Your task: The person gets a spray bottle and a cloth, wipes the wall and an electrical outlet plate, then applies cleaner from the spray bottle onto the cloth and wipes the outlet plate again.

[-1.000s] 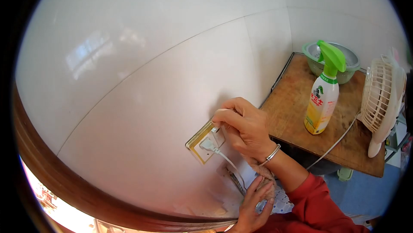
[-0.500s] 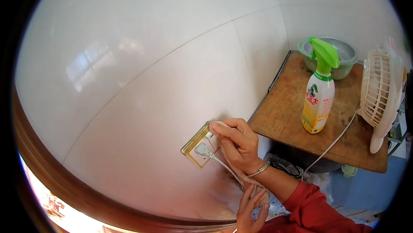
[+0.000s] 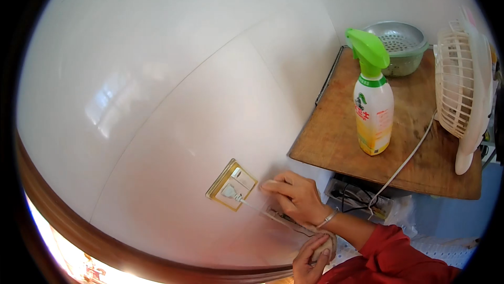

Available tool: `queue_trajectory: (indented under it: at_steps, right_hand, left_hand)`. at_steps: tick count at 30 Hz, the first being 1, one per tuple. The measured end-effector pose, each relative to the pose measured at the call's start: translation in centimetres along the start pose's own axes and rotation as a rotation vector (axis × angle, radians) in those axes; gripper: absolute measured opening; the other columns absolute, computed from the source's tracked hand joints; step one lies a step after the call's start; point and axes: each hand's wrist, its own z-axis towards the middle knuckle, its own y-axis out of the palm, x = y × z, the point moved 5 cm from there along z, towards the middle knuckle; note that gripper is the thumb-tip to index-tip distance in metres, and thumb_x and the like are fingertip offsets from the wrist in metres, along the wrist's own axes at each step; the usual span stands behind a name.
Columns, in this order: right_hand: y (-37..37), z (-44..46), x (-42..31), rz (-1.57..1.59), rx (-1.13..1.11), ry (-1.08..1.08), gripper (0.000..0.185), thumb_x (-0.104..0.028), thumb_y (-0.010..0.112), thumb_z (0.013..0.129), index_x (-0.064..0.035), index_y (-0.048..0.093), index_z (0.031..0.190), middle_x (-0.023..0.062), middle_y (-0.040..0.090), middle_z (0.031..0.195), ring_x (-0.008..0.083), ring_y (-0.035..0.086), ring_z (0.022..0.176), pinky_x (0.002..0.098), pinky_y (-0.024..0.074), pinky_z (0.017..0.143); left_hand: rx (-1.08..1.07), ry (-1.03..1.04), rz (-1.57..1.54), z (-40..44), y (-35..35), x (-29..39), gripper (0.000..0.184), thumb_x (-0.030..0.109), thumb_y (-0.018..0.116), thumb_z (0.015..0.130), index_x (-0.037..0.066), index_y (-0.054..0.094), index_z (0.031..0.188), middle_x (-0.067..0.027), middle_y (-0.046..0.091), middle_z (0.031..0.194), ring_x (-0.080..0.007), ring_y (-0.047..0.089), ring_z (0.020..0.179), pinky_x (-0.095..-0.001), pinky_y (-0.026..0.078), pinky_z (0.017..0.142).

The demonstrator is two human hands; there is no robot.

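Beside the wall socket (image 3: 242, 178), my right hand (image 3: 296, 197) is closed with its fingers bent, just right of the socket's gold-edged frame and apart from it. A beige cloth (image 3: 326, 242) runs from under my right wrist down to my left hand; the part inside my right hand is mostly hidden. Below, my left hand (image 3: 310, 263) pinches the bunched lower end of the cloth. A white plug (image 3: 230, 191) sits in the socket, and its white cord (image 3: 262, 210) passes behind my right hand.
A wooden table (image 3: 325, 142) stands at right, bearing a green-topped spray bottle (image 3: 375, 116), a green basin with a metal colander (image 3: 401, 48) and a white fan (image 3: 457, 84). The fan's cord (image 3: 407, 163) hangs over the table edge. A box of black cables (image 3: 362, 197) lies beneath.
My right hand has come away from the socket's upper edge, leaving its right side uncovered. My left hand keeps hold of the cloth. The view has shifted, so the table and bottle appear further left.
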Motion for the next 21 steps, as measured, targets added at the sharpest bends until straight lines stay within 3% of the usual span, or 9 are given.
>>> queue_trajectory:
  at_steps: [4, 6, 8, 10, 11, 14, 15, 19, 21]
  right_hand:
    - [-2.1, -1.7, -2.2, 0.327, 0.070, 0.090, 0.029, 0.008, 0.059, 0.081, -0.0058, 0.071, 0.104, 0.0092, 0.064, 0.091, 0.0195, 0.064, 0.073, 0.0260, 0.0501, 0.064]
    - [-3.5, -2.1, -3.8, 0.581, 0.098, 0.104, 0.027, 0.008, 0.059, 0.083, -0.0025, 0.071, 0.105, 0.0108, 0.065, 0.094, 0.0190, 0.064, 0.076, 0.0254, 0.0503, 0.066]
    - [-4.8, -2.4, -5.4, 0.656, 0.003, 0.130, 0.026, 0.006, 0.060, 0.084, -0.0026, 0.071, 0.106, 0.0116, 0.065, 0.096, 0.0197, 0.065, 0.076, 0.0262, 0.0514, 0.067]
    - [-4.5, -2.8, -5.8, 0.734, -0.093, 0.155, 0.025, 0.004, 0.061, 0.086, -0.0026, 0.071, 0.108, 0.0124, 0.065, 0.097, 0.0205, 0.066, 0.077, 0.0269, 0.0524, 0.069]
    - [-4.3, -3.1, -6.4, 0.742, -0.111, 0.072, 0.024, 0.003, 0.062, 0.086, -0.0016, 0.071, 0.109, 0.0137, 0.065, 0.098, 0.0201, 0.067, 0.079, 0.0269, 0.0529, 0.068]
    - [-4.3, -2.2, -8.5, 0.711, -0.130, -0.124, 0.026, 0.001, 0.064, 0.087, -0.0019, 0.070, 0.112, 0.0127, 0.066, 0.101, 0.0201, 0.069, 0.081, 0.0275, 0.0546, 0.068]
    - [-3.8, -2.5, -8.8, 0.702, -0.179, -0.128, 0.027, 0.000, 0.063, 0.087, -0.0026, 0.070, 0.113, 0.0116, 0.067, 0.102, 0.0200, 0.069, 0.081, 0.0275, 0.0550, 0.068]
    - [-3.2, -2.6, -8.9, 0.692, -0.235, -0.117, 0.029, -0.002, 0.063, 0.086, -0.0042, 0.070, 0.114, 0.0090, 0.067, 0.104, 0.0193, 0.069, 0.083, 0.0282, 0.0547, 0.070]
    - [-3.3, -2.5, -8.7, 0.699, -0.247, -0.087, 0.030, -0.002, 0.063, 0.085, -0.0045, 0.070, 0.114, 0.0088, 0.068, 0.103, 0.0191, 0.068, 0.083, 0.0293, 0.0542, 0.070]
  left_hand:
    - [-0.055, -0.060, -0.028, -1.3, -0.7, -1.1, 0.024, 0.004, 0.058, 0.092, -0.002, 0.063, 0.115, -0.0145, 0.063, 0.118, -0.0237, 0.062, 0.101, -0.0321, 0.047, 0.090]
    - [0.071, -0.026, -0.111, -1.9, -1.8, -1.6, 0.018, 0.002, 0.059, 0.091, -0.002, 0.065, 0.107, -0.0114, 0.063, 0.103, -0.0187, 0.059, 0.093, -0.0293, 0.047, 0.082]
    - [0.113, 0.127, 0.063, -2.4, -2.0, -1.0, 0.030, -0.001, 0.058, 0.090, 0.000, 0.057, 0.121, -0.0099, 0.058, 0.103, -0.0180, 0.056, 0.093, -0.0292, 0.045, 0.079]
    - [0.382, 0.018, -0.146, -3.7, -2.9, -1.0, 0.051, -0.002, 0.059, 0.089, 0.002, 0.041, 0.137, -0.0124, 0.053, 0.121, -0.0193, 0.053, 0.104, -0.0299, 0.045, 0.083]
    - [0.351, 0.095, 0.080, -3.6, -3.4, -0.9, 0.069, 0.004, 0.062, 0.088, 0.002, 0.025, 0.146, -0.0140, 0.044, 0.134, -0.0216, 0.050, 0.116, -0.0317, 0.044, 0.091]
    - [0.410, 0.356, -0.117, -1.7, -2.8, 4.7, 0.071, 0.012, 0.066, 0.086, 0.001, 0.027, 0.145, -0.0146, 0.043, 0.137, -0.0239, 0.046, 0.123, -0.0335, 0.042, 0.098]
    - [0.389, 0.149, -0.064, -2.5, -3.5, 3.7, 0.073, 0.019, 0.068, 0.087, 0.001, 0.027, 0.145, -0.0149, 0.042, 0.138, -0.0243, 0.046, 0.125, -0.0357, 0.041, 0.100]
    - [0.542, 0.106, -0.102, -3.5, -4.0, 2.9, 0.066, 0.020, 0.069, 0.088, 0.000, 0.035, 0.140, -0.0143, 0.048, 0.132, -0.0226, 0.051, 0.118, -0.0343, 0.044, 0.097]
    - [0.669, -0.119, -0.218, -3.7, -4.5, 2.3, 0.054, 0.017, 0.069, 0.090, -0.001, 0.044, 0.134, -0.0123, 0.056, 0.122, -0.0197, 0.056, 0.109, -0.0314, 0.046, 0.093]
